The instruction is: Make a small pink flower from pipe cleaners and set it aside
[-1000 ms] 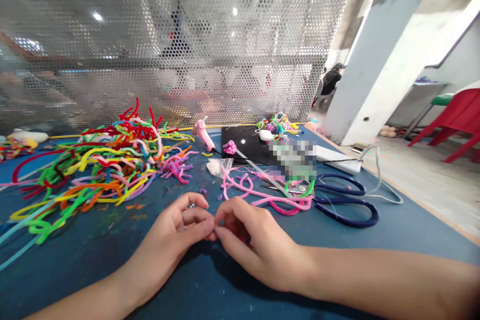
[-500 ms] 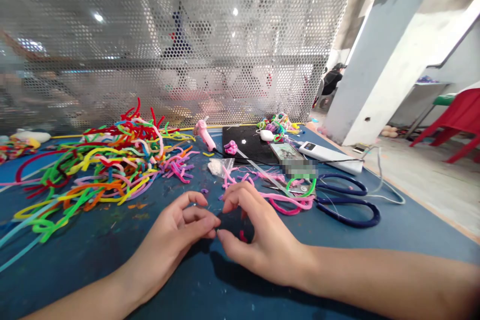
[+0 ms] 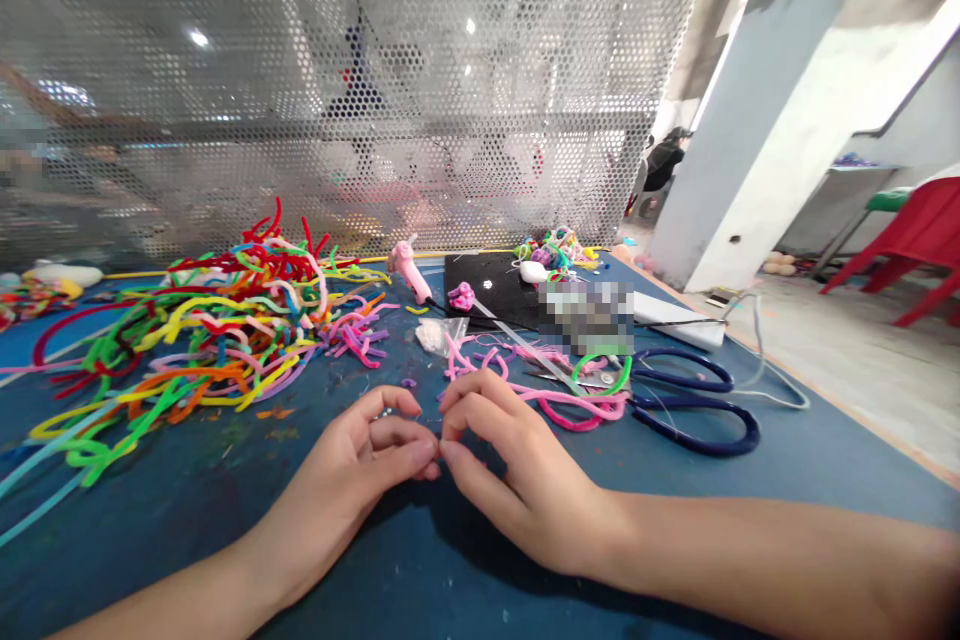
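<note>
Near the middle of the blue table (image 3: 187, 510), my left hand (image 3: 375, 460) has its thumb and fingers pressed together on something too small to make out. Fingertips meeting those of the left, my right hand (image 3: 502, 460) is also pinched, and whatever it grips is hidden. Just beyond the hands lie pink fuzzy stems (image 3: 574, 403) and a small clear bag with white bits (image 3: 440, 334). A large tangle of coloured fuzzy stems (image 3: 225, 320) spreads out to the left.
Big scissors with dark blue handles (image 3: 697, 425) lie at the right. Behind are a black board (image 3: 495, 288), a pink tool (image 3: 411, 272), a white bar-shaped device (image 3: 679, 318) and a perforated metal screen (image 3: 450, 100). A red chair (image 3: 900, 240) stands beyond.
My right hand's thumb and fingers have closed together and come up against my left fingertips. A small red piece seen under my right hand before is no longer visible.
</note>
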Motion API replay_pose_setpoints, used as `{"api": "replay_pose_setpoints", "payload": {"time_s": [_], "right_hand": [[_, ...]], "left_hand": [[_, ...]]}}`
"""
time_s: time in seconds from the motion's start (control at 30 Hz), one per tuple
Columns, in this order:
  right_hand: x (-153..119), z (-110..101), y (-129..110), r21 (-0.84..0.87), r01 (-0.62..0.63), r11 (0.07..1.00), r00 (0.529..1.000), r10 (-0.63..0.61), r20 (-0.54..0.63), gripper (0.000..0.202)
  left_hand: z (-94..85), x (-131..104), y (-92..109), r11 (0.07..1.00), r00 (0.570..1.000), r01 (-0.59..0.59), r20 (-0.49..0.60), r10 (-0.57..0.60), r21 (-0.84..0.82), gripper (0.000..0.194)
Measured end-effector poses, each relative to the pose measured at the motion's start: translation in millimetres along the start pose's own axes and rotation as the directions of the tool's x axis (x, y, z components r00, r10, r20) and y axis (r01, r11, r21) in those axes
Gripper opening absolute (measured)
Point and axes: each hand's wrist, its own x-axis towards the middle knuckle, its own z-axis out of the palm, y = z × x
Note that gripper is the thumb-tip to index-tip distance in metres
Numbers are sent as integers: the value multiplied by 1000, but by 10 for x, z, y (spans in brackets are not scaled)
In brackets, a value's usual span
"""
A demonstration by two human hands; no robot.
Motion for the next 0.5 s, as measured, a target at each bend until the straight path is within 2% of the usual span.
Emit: {"api": "replay_pose_setpoints", "payload": {"time_s": [0.3, 0.4, 0.5], "right_hand": [[-16, -1, 17, -21, 6, 1000, 1000, -6, -18, 3], [-22, 1, 21, -17, 13, 1000, 1000, -13, -2, 10], [-27, 2, 37, -24, 70, 997, 997, -71, -17, 13]], "left_hand": [[-24, 14, -6, 999, 1000, -29, 2, 29, 16, 37], [-27, 12, -10, 998, 999, -37, 13, 37, 41, 36], [-38, 7, -27, 996, 999, -43, 20, 42, 75, 34]]}}
